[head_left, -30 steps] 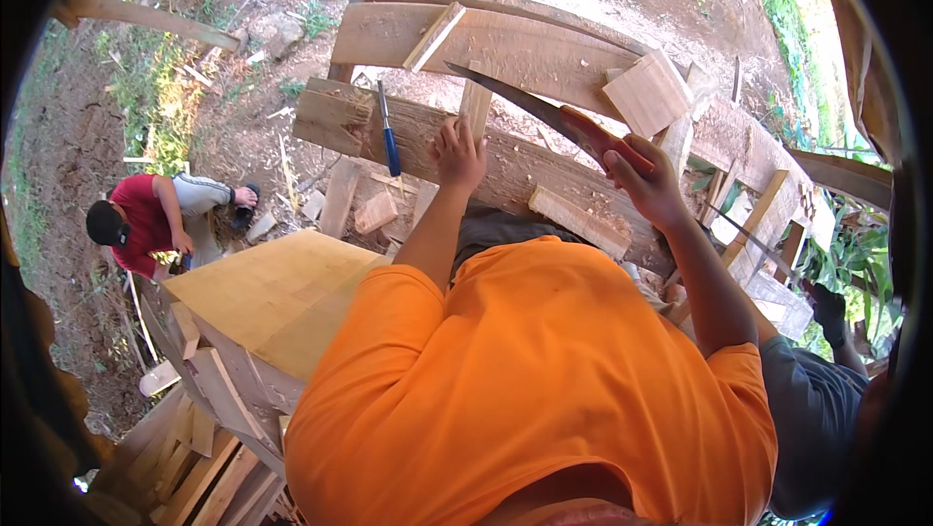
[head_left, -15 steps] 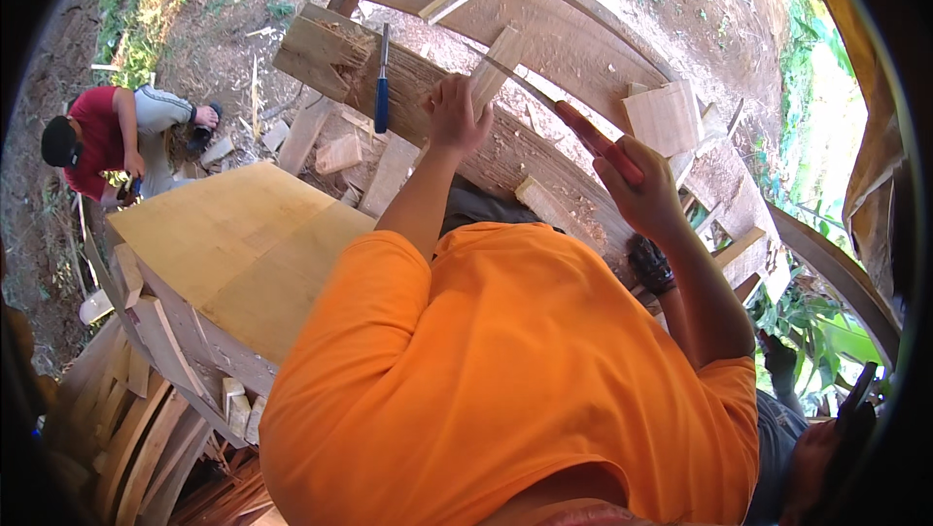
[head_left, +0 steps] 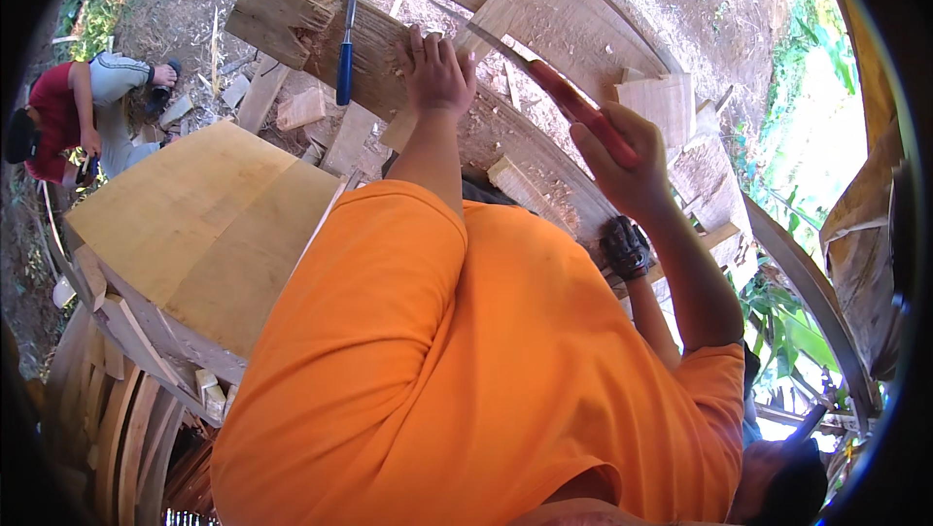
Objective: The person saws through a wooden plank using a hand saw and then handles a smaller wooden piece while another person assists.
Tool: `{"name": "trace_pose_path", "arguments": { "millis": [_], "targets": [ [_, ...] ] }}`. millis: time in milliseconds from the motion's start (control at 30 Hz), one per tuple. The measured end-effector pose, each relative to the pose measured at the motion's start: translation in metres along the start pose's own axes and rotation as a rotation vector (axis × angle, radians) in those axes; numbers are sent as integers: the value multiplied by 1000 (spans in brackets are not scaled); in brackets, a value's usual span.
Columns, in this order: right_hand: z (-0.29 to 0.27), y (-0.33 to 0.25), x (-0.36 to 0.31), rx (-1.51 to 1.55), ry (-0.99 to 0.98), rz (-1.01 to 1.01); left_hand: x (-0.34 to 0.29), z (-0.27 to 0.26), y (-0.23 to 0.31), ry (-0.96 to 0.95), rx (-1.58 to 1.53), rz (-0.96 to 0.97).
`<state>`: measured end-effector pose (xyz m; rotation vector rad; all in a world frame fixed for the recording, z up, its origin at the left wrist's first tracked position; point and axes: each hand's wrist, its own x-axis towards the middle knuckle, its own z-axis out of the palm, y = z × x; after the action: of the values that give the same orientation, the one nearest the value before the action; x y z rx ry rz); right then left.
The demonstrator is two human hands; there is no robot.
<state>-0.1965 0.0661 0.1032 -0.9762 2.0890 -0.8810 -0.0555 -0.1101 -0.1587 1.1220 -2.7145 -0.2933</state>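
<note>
In my right hand (head_left: 627,152) is a hand saw (head_left: 559,89) with a red handle. The fingers are wrapped round the handle, and the narrow blade points to the far left, its tip by a pale wood strip (head_left: 491,19). That strip lies crosswise over a long, rough plank (head_left: 374,55). My left hand (head_left: 437,74) rests flat across the strip, fingers spread toward the plank and thumb apart, with part of the strip hidden under the palm. Left of it, a chisel (head_left: 346,69) with a blue handle lies on the plank, which has a chipped notch near its left end.
A black-gloved hand (head_left: 625,246) of another person rests by the plank below my right forearm. At the left a person in red (head_left: 58,118) crouches behind a plywood-topped box (head_left: 194,225). Wood blocks (head_left: 656,103) and shavings lie around; curved boards (head_left: 126,439) stand at lower left.
The view has shifted, so the scene sits further left and higher. My left fingers have gone from curled round the strip to spread flat. My right hand keeps hold of the saw.
</note>
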Motion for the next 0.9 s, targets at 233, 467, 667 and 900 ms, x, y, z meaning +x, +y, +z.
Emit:
{"name": "trace_pose_path", "arguments": {
  "millis": [233, 467, 667, 900],
  "targets": [
    [17, 16, 22, -16, -23, 39, 6, 5, 0, -66, 17, -31],
    [-19, 2, -5, -173, -89, 113, 8, 5, 0, 28, 0, -28],
    [-34, -3, -19, -186, -126, 139, 4, 4, 0, -3, 17, -32],
    [-39, -10, -10, -233, -131, 135, 5, 7, 2, -17, 10, -26]
  ]
}}
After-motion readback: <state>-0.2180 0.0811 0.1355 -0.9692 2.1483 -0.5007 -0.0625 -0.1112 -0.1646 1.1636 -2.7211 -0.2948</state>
